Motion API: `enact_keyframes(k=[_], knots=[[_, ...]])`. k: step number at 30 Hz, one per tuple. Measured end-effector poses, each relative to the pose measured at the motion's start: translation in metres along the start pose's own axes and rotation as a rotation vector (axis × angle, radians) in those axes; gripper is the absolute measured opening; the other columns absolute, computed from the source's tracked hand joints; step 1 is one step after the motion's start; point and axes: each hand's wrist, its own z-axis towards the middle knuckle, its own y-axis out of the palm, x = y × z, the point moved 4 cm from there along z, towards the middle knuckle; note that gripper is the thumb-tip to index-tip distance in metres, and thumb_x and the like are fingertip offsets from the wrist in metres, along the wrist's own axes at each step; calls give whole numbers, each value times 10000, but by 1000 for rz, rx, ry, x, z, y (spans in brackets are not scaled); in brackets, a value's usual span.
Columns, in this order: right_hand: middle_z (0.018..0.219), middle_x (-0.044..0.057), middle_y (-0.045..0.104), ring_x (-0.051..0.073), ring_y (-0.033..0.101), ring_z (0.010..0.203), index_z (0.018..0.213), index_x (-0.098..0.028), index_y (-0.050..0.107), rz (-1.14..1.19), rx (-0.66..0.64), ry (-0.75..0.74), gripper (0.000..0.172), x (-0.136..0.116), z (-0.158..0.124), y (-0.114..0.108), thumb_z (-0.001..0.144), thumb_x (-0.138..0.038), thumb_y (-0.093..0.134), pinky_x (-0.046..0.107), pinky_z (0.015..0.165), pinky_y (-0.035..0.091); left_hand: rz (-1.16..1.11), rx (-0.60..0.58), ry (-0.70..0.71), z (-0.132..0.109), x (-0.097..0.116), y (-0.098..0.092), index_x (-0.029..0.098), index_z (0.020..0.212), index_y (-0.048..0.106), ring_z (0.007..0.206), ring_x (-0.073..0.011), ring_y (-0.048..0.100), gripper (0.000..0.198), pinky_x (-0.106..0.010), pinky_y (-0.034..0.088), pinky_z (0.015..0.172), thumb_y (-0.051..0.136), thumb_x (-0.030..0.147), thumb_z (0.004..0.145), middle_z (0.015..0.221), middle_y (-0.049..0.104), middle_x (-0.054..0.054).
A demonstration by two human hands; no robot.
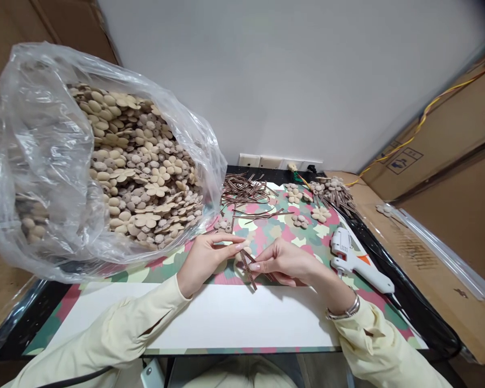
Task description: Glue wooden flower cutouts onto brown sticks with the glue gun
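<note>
Over the middle of the table, my left hand [208, 257] pinches a brown striped ribbon [249, 276] near its upper end. My right hand [285, 263] is closed on the same ribbon piece, thumb and finger pressed together. The ribbon's strips cross and hang down toward me. A beige fabric flower [242, 272] shows behind the ribbon between my hands, mostly covered by it and my fingers; whether it is attached cannot be seen. Just beyond my hands are several loose flowers [320, 214] and a few single ribbon strips [262, 215].
A large clear plastic bag [44, 134] of fabric flowers stands at the left. Cut ribbons [246, 188] are heaped at the back. Flowers with ribbon tails [337, 194] are piled back right. A white glue gun [364, 269] lies right, near a black cable. White paper [202, 318] covers the front.
</note>
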Motion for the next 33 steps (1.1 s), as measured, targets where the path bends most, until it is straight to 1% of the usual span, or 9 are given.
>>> enact_keyframes(k=[2, 6, 8, 13, 19, 23, 26, 30, 33], knots=[[347, -67, 422, 41, 278, 251, 869, -145, 723, -52, 32, 3, 393, -3, -1, -2, 738, -497, 608, 191, 274, 184, 13, 10, 26, 0, 2, -1, 127, 848, 729, 728, -166, 638, 231, -226, 496, 654, 693, 289, 687, 886, 711, -73], [469, -39, 513, 40, 325, 348, 962, -182, 713, -57, 278, -111, 381, -13, -2, -10, 716, -465, 649, 189, 340, 228, 38, 18, 61, -1, 4, -2, 146, 833, 739, 802, -186, 640, 209, -229, 491, 700, 689, 288, 687, 902, 713, -69], [493, -28, 516, 45, 324, 386, 917, -170, 727, -38, 337, -148, 340, -15, -1, -9, 718, -436, 655, 194, 363, 234, 43, 9, 66, -1, 5, -2, 152, 829, 741, 806, -190, 642, 205, -233, 489, 707, 690, 288, 685, 885, 718, -68], [461, -27, 477, 64, 351, 405, 845, -152, 736, -23, 334, -153, 317, -12, 2, -4, 731, -430, 635, 206, 383, 252, 47, 20, 65, 0, 4, 0, 148, 809, 742, 790, -194, 644, 194, -243, 492, 703, 702, 275, 668, 866, 722, -68], [434, -26, 471, 59, 327, 385, 798, -143, 734, -30, 372, -122, 312, -11, 2, -4, 711, -432, 653, 208, 372, 212, 35, 20, 39, 1, 4, 1, 138, 815, 739, 797, -191, 643, 184, -236, 495, 706, 703, 247, 670, 862, 723, -67], [453, -43, 451, 47, 284, 398, 843, -154, 728, 91, 318, -70, 369, -12, 2, -3, 635, -459, 714, 204, 376, 189, -23, 26, 3, 2, 1, -1, 142, 858, 731, 759, -185, 647, 231, -242, 499, 697, 703, 283, 678, 825, 726, -62], [497, -38, 478, 32, 237, 397, 827, -135, 720, 183, 281, -83, 382, -13, 4, 3, 639, -468, 710, 203, 363, 152, -74, 23, -10, 2, -1, -1, 144, 882, 724, 767, -189, 651, 251, -251, 504, 697, 702, 292, 679, 848, 726, -67], [458, -39, 449, 28, 204, 379, 762, -104, 716, 170, 284, -86, 383, -12, 9, 10, 671, -475, 680, 214, 350, 109, -95, 16, 32, 2, 0, 2, 150, 849, 730, 811, -195, 652, 207, -243, 505, 705, 700, 265, 680, 884, 725, -64], [465, -32, 466, 32, 193, 385, 779, -111, 726, 158, 286, -97, 366, -12, 10, 11, 683, -461, 673, 223, 356, 101, -79, 19, 69, 2, 1, 3, 148, 834, 732, 802, -189, 653, 184, -238, 507, 712, 691, 254, 690, 871, 726, -58]])
